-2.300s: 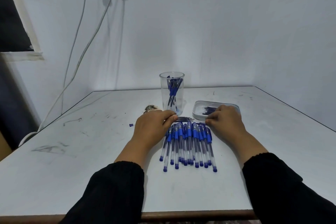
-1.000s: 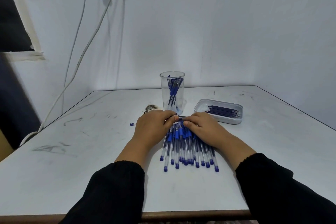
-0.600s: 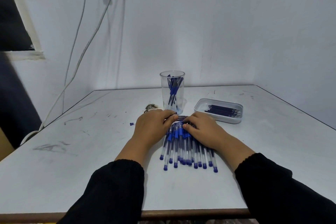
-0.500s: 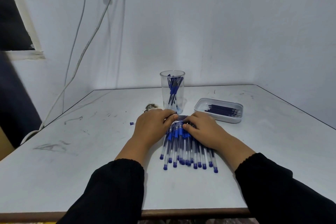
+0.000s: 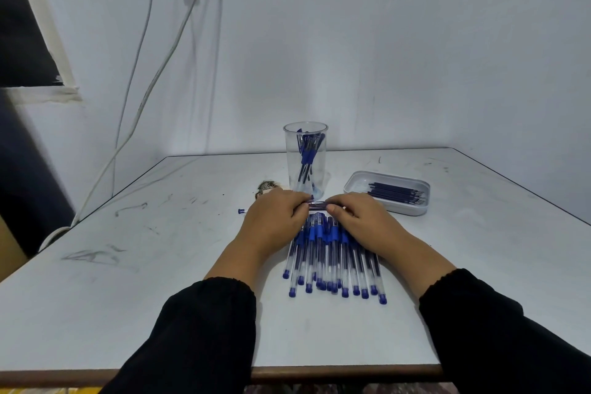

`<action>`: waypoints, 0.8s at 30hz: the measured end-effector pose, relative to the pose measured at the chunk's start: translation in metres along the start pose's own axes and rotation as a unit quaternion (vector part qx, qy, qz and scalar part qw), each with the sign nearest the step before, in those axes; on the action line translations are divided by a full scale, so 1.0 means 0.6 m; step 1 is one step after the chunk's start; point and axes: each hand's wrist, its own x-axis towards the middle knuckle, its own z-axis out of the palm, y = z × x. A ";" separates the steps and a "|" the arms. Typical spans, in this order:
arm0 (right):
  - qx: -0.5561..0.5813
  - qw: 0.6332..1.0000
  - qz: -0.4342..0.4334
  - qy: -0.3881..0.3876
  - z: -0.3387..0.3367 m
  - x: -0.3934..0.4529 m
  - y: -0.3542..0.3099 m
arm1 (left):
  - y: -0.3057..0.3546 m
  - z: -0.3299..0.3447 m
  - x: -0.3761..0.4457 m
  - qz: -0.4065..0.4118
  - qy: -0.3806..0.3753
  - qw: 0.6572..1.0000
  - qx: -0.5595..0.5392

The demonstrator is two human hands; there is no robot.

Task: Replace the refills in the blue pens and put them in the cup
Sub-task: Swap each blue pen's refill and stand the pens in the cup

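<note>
just in front of the cup (image 5: 305, 160), left hand (image 5: 275, 222) and right hand (image 5: 358, 221) pinch one pen (image 5: 317, 205) crosswise above the pen row (image 5: 332, 262); a slipped grip could scatter it.

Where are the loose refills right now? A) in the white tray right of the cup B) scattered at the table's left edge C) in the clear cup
A: the dark refills lie in the white tray, to the right of the clear cup, which holds capped pens.
</note>
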 end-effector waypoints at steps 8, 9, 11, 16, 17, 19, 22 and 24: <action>0.184 0.982 0.039 0.028 -0.002 -0.004 -0.021 | 0.011 0.004 -0.001 0.046 0.002 0.999 -0.001; 0.197 0.979 0.043 0.027 -0.002 -0.004 -0.021 | 0.012 0.004 -0.001 0.049 0.004 0.999 0.001; 0.233 0.971 0.049 0.030 -0.002 -0.004 -0.018 | 0.013 0.005 0.000 0.054 0.006 0.999 0.008; 0.285 0.955 0.059 0.050 -0.001 -0.003 -0.015 | 0.014 0.004 0.001 0.064 0.030 0.997 0.013; 0.286 0.954 0.067 0.050 -0.002 -0.003 -0.016 | 0.014 0.005 0.000 0.065 0.037 0.997 0.014; 0.278 0.956 0.078 0.046 -0.001 -0.001 -0.014 | 0.014 0.004 0.000 0.067 0.044 0.997 0.019; 0.272 0.959 0.069 0.045 -0.002 -0.001 -0.014 | 0.015 0.004 0.000 0.069 0.044 0.996 0.026; 0.292 0.954 0.048 0.046 -0.005 -0.001 -0.014 | 0.015 0.005 0.000 0.067 0.045 0.996 0.027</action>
